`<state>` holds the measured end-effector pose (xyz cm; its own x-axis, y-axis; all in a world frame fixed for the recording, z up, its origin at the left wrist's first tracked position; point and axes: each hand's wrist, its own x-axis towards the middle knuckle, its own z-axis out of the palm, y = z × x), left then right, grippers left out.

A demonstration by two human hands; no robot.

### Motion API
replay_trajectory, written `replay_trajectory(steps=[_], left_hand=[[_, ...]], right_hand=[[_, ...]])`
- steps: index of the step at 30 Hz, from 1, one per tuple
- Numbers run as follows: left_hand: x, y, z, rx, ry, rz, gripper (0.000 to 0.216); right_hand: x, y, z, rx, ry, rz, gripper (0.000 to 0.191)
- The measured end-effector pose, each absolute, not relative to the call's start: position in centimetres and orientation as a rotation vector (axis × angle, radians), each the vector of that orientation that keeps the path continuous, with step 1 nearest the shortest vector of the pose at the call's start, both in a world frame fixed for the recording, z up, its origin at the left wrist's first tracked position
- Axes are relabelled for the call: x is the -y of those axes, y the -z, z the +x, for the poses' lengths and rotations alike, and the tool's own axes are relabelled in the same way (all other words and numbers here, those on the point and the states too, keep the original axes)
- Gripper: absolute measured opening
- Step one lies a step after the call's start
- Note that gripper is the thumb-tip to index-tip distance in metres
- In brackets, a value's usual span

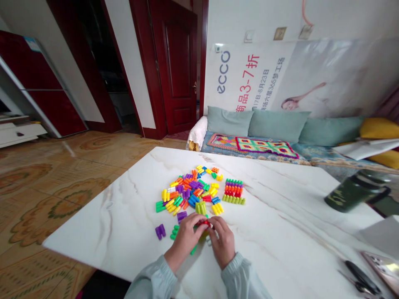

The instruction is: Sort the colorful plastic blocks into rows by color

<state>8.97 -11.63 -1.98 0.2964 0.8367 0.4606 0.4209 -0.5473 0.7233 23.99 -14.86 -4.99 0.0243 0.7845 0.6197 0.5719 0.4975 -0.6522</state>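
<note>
My left hand (186,236) and my right hand (223,240) meet near the front edge of a white marble table (280,232). Both are closed around a small cluster of plastic blocks, with a red block (205,223) showing between the fingertips and green and yellow pieces under the fingers. Just beyond the hands lies a loose pile of colourful blocks (190,191). A stacked block panel (233,192) with green, purple, red and yellow-green rows lies to the right of the pile. A purple block (160,231) and a green block (173,232) lie left of my left hand.
A dark green bottle (355,192) lies on its side at the table's right. Scissors (361,277) and a phone (385,265) are at the near right corner. A sofa (274,137) with cushions stands behind the table; patterned floor spreads left.
</note>
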Motion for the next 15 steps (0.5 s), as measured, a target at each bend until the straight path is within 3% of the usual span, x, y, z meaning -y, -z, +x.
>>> replay_trajectory(steps=[5,10,15], left_hand=[[12.9,2.1,9.5,-1.109,-1.269,2.163,0.018],[14.6,2.7,10.0,-1.019,-1.030,2.466,0.022],[14.8,3.4,10.1,-1.055,-0.875,2.544,0.035]], right_hand=[[14.7,5.5,24.2,1.369,-0.283,-1.243,0.013],[13.3,6.4,26.8,0.848,-0.282,-1.372,0.032],[11.1,6.5,30.7,0.943,-0.278,-1.589,0.040]])
